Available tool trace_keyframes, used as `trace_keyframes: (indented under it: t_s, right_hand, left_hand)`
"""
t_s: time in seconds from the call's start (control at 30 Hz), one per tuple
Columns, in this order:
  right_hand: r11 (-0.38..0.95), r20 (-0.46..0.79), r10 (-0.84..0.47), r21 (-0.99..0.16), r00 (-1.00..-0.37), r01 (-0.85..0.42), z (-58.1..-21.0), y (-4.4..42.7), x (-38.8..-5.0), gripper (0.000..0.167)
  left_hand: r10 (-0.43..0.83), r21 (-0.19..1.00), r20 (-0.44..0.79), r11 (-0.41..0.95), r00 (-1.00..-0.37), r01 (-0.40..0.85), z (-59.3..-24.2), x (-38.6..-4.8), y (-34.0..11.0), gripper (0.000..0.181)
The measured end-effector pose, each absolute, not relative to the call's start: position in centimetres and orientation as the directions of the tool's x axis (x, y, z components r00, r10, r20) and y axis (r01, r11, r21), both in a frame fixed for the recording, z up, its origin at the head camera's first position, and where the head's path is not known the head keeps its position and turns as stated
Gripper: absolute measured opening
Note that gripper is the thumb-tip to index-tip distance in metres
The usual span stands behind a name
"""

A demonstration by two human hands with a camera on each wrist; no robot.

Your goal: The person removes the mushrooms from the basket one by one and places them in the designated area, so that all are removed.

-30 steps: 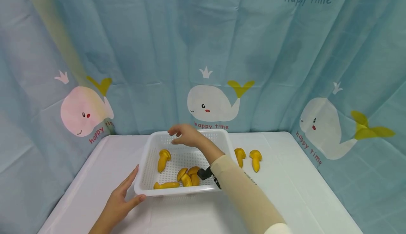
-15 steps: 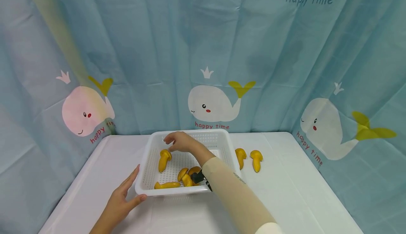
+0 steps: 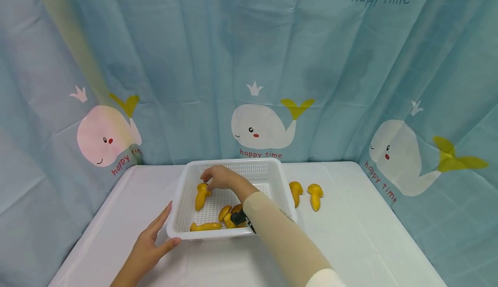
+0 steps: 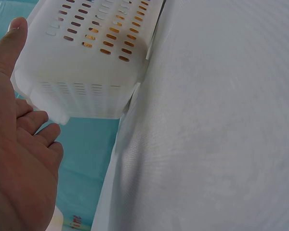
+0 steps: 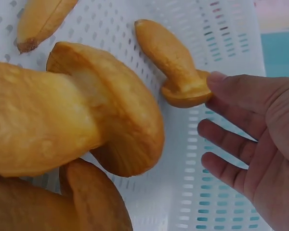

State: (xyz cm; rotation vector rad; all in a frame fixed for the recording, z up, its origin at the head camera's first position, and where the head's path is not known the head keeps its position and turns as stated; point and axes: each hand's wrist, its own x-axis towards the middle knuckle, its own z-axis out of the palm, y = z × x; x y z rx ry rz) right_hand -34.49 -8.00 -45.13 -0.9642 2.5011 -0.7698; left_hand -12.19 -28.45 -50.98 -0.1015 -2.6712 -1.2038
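A white perforated basket [image 3: 210, 236] [image 4: 86, 72] stands on the table. Thumb and forefinger of the right hand [image 3: 222, 178] [image 5: 257, 130] pinch the cap of the yellow mushroom [image 3: 200, 200] [image 5: 168, 53] at the basket's left side; its stem points to the front. The other right fingers are bent loosely. The left hand [image 3: 145, 246] [image 4: 24, 149] lies at the basket's front left corner, thumb and fingers spread, holding nothing. Along the basket's front lie another mushroom [image 3: 206, 227] and two more [image 3: 227, 216] side by side, partly hidden by the right wrist.
Two yellow mushrooms, one nearer the basket [image 3: 296, 192] and one farther right [image 3: 315, 196], lie on the white tablecloth [image 3: 365, 235]. A blue curtain [image 3: 186, 62] with whale prints hangs behind and on both sides of the table.
The right hand has come down and to the left, from above the basket's back rim to the left mushroom's cap, which it now pinches. The left hand has stayed at the corner.
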Motion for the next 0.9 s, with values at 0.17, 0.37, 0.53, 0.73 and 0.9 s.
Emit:
trace_keyframes:
  t_s: [0.17,0.37,0.53,0.73,0.9]
  right_hand:
    - [0.656,-0.163,-0.676,-0.578,-0.719,-0.485,-45.6,-8.1,-34.5,0.04]
    - [0.668,-0.174,-0.667,-0.571,-0.724,-0.477,-46.2,-8.3,-34.7,0.041]
    - [0.665,-0.186,-0.671,-0.579,-0.718,-0.471,-46.7,-8.5,-35.1,0.04]
    - [0.653,-0.179,-0.678,-0.592,-0.713,-0.472,-46.9,-8.6,-35.3,0.038]
    - [0.653,-0.168,-0.669,-0.599,-0.724,-0.464,-46.8,-8.7,-35.2,0.032]
  left_hand:
    - [-0.028,0.736,0.203,0.664,-0.979,0.133,-50.9,-12.1,-28.4,0.101]
    - [-0.033,0.734,0.195,0.668,-0.98,0.123,-50.8,-12.2,-28.3,0.102]
    - [-0.037,0.733,0.192,0.67,-0.981,0.118,-50.7,-12.2,-28.3,0.102]
    - [-0.035,0.737,0.182,0.667,-0.983,0.113,-50.5,-12.2,-28.2,0.102]
    - [-0.026,0.736,0.202,0.664,-0.979,0.134,-50.6,-12.1,-28.3,0.102]
